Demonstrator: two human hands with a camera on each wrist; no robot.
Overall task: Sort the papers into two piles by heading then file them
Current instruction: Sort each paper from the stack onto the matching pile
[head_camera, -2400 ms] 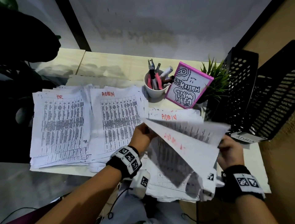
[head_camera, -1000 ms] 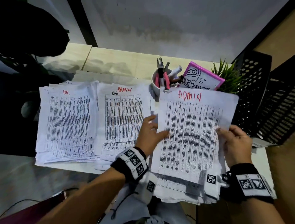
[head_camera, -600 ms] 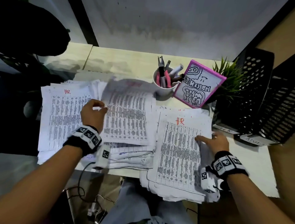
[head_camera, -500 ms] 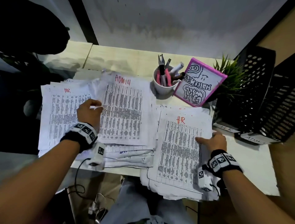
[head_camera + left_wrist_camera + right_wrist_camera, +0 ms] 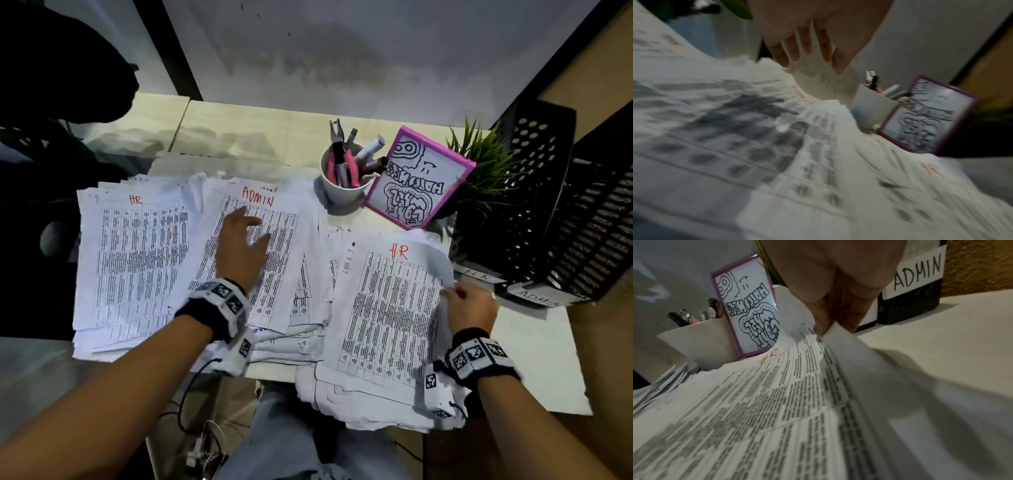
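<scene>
Three paper stacks lie on the desk in the head view. The HR pile (image 5: 137, 260) is at the left and the ADMIN pile (image 5: 277, 240) in the middle. An unsorted stack sits at the right, topped by a sheet headed HR (image 5: 387, 308). My left hand (image 5: 243, 246) hovers open over the ADMIN pile (image 5: 735, 146), and the left wrist view shows its hand (image 5: 807, 53) with fingers spread, holding nothing. My right hand (image 5: 469, 305) pinches the right edge of the HR sheet (image 5: 777, 394) and curls it up; the pinching fingers (image 5: 824, 321) show in the right wrist view.
Black perforated file trays (image 5: 561, 212) stand at the right, with labels HR (image 5: 478, 274) and ADMIN (image 5: 534, 298). Behind the papers are a white pen cup (image 5: 342, 188), a pink-framed drawing (image 5: 418, 181) and a small plant (image 5: 486, 164). The unsorted stack overhangs the desk's near edge.
My left hand let go of the ADMIN sheet on the middle pile, opened and moved right over it. My right hand has gripped and raised the HR sheet's right edge.
</scene>
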